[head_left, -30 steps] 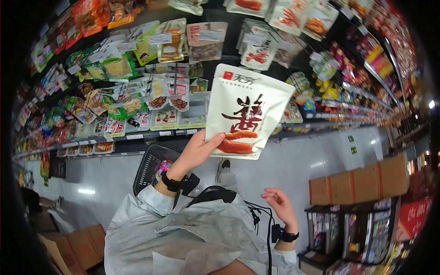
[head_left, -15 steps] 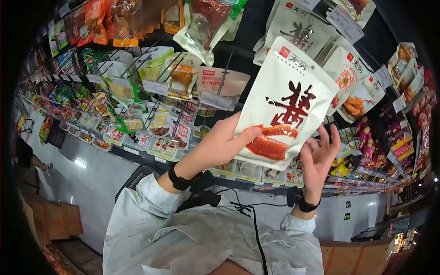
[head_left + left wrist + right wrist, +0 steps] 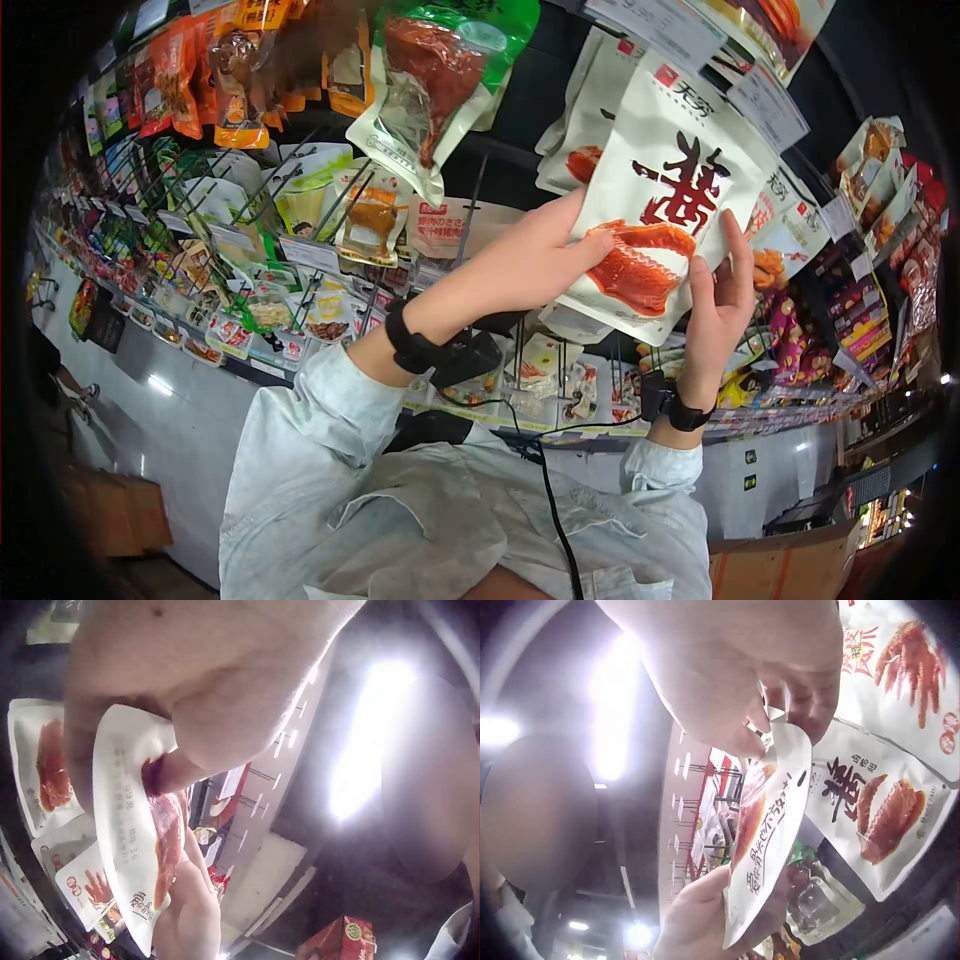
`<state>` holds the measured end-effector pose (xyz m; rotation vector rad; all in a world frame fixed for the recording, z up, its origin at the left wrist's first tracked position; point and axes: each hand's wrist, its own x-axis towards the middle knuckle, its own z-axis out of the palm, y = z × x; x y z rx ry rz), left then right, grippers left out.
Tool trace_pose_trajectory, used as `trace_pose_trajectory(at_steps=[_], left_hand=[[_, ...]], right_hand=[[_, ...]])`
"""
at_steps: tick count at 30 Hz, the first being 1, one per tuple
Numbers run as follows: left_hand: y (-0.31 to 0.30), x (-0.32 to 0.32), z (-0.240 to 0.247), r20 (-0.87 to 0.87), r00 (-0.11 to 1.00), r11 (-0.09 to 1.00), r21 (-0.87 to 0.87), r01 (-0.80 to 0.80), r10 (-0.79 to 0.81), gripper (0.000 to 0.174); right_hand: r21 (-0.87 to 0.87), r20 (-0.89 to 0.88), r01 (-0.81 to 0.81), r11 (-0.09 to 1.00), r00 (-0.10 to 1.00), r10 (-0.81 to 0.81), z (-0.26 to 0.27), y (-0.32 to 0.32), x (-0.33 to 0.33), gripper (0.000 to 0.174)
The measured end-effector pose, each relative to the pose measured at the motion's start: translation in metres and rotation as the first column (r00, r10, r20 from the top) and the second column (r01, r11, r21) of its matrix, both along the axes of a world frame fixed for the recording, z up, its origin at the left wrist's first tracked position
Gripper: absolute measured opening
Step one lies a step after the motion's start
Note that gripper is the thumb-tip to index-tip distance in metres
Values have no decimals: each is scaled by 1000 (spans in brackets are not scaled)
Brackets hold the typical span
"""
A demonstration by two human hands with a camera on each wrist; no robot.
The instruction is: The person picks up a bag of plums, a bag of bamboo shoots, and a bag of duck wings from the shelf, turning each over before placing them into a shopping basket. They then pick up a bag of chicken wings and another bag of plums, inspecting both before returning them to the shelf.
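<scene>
A white pouch (image 3: pixel 665 190) printed with red-brown meat and dark characters is held up in front of the rack in the head view. My left hand (image 3: pixel 545 250) grips its left side, thumb across the front. On the pouch's right edge, my right hand (image 3: pixel 722 310) pinches with thumb and fingers. The left wrist view shows the pouch (image 3: pixel 127 817) from the side under the left hand (image 3: pixel 202 690). In the right wrist view the right hand (image 3: pixel 742 667) holds the pouch's (image 3: pixel 772 840) edge, with the other hand (image 3: pixel 697 915) on the far side.
Similar white pouches (image 3: pixel 575 150) hang just behind, below price tags (image 3: pixel 660 30). A green-topped meat pack (image 3: pixel 430 90) hangs to the left, with orange packs (image 3: pixel 240 85) farther left. Lower shelves carry small packets. Cardboard boxes (image 3: pixel 120 510) stand on the floor.
The pouch and both hands have moved up and right, nearer the hanging packs. My right hand has risen from beside the body and taken hold of the pouch's right edge. The basket has left the view.
</scene>
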<state>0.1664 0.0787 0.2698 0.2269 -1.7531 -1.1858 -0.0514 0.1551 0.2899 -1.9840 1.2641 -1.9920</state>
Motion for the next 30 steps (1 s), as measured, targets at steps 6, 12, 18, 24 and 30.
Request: trace_pose_trajectory(at_steps=[6,12,18,24,30], left_hand=[[-18,-9,-9,-18,1000,1000,14,-11,12,38],[-12,2,-8,16,995,995,-5,-98,98,40],[-18,1,-7,-50,995,997,-11,-82,82,40],[-12,5,2,-10,994,994,12,-112,112,38],[-13,1,5,45,986,986,-42,-162,164,38]], right_hand=[[-35,-54,63,997,996,-64,-6,-9,4,53],[-50,-86,71,996,993,-75,-6,-16,5,53],[-125,-84,68,990,993,-79,-9,-21,10,54],[-144,-104,135,980,983,-150,-8,-22,7,53],[-90,-67,93,992,993,-99,-10,-20,8,55]])
